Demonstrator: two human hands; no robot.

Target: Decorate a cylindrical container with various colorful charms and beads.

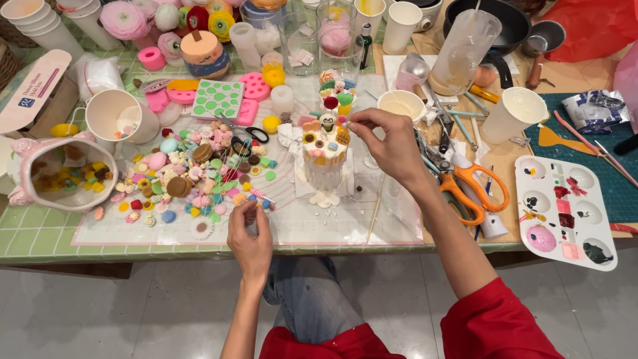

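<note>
A clear glass cup (323,174) stands on a transparent mat (345,219), topped with white cream and small candy-like charms (327,136). My right hand (387,143) hovers beside the topping, its thumb and forefinger pinched on a tiny piece at the cream's right edge. Lower down, my left hand (249,233) rests at the mat's front, fingers closed around a small pink-and-blue piece next to a spread pile of colourful miniature sweets (193,173).
Orange-handled scissors (468,189) and tools lie right of the cup. A white paint palette (565,213) sits at the right edge. Paper cups (119,116), a pink bowl of charms (63,176), silicone moulds (219,98) and jars crowd the back.
</note>
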